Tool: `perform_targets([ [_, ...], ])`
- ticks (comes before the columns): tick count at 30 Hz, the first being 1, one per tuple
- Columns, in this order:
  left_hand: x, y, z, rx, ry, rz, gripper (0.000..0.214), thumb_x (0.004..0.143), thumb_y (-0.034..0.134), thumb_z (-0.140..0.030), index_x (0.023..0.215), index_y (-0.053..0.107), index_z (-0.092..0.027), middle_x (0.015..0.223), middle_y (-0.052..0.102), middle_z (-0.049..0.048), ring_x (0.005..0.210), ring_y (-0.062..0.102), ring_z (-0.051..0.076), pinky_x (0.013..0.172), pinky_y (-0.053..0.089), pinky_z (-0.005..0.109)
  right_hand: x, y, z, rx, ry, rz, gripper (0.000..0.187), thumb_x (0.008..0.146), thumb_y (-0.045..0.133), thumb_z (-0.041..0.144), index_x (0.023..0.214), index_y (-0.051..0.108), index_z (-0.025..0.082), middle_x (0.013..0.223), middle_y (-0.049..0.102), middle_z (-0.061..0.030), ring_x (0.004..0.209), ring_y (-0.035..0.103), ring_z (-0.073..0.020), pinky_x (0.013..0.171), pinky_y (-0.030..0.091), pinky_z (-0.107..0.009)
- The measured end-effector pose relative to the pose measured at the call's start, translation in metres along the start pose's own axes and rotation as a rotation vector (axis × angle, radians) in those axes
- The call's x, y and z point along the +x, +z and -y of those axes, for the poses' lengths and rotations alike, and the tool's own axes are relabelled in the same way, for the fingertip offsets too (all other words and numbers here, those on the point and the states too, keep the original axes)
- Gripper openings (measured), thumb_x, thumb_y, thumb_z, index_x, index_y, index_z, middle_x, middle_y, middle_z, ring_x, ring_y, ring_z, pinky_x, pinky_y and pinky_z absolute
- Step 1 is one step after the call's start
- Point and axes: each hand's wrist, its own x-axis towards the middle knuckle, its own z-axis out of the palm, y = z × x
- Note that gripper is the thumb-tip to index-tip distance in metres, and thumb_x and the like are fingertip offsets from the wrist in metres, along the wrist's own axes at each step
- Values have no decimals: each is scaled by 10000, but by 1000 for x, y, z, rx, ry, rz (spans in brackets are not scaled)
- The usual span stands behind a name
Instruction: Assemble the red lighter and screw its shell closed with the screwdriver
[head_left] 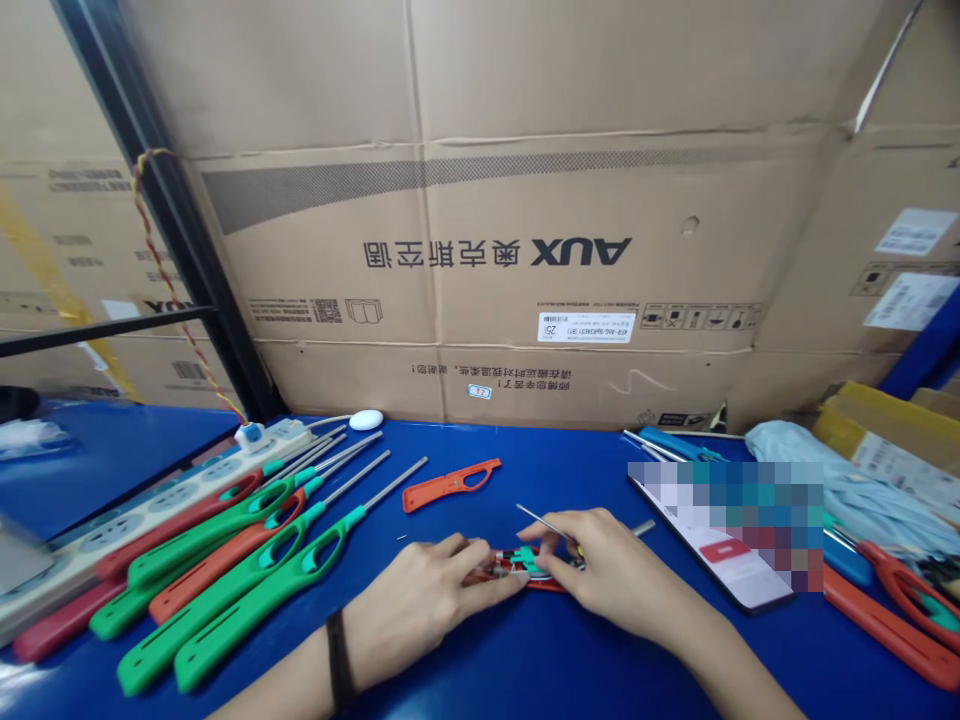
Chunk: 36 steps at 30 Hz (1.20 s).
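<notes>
Eyeing this bench shot, what are the hands actually up to?

Fiddling with a red lighter [517, 575], basically. It's lying on the blue bench [570, 665] right between both hands, and it looks opened up, with green and metal bits showing, though the fingers hide a lot of it.

Okay, so what's each hand doing?

The right hand [607, 570] has a thin metal pick [544, 522] pinched, fingers together and clamped on it, with the tip pointing away past the lighter. The left hand [427, 610] has its fingers [487, 585] closed up against the lighter's near end, but I can't tell if that's a real grip or just steadying it.

What's lying around it?

An orange lighter shell [450, 485] sits just beyond the red lighter. Further left of it there's a pile of long green and red lighters [240, 570], with a power strip [142, 530] past those. To its right is a phone [712, 530] with a blurred-out screen.
</notes>
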Motion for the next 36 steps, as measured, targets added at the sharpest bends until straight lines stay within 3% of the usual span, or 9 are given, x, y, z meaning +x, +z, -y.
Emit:
perform_targets([
  [6,1,-1,-2,21,0,19,500,950,403,-163,1406,251,-299,976,542,46,805,556,197,558,504,267,0,0,-2,7,-16,-15,304,812,512,182,1055,676,264,928,725,-9,898,655,-206,724,470,-276],
  [25,3,0,-6,-14,-40,20,326,960,356,-143,1282,377,-186,1017,551,82,850,570,203,622,539,289,-1,-1,1,-11,2,100,309,885,432,230,1079,671,258,1080,700,-40,985,638,-233,798,459,-295],
  [36,3,0,-5,1,-48,33,399,967,348,-189,1353,301,-280,973,512,54,809,534,199,554,505,262,-1,0,-3,-15,-21,111,280,847,515,202,1061,670,294,988,720,-12,867,654,-204,698,445,-255],
])
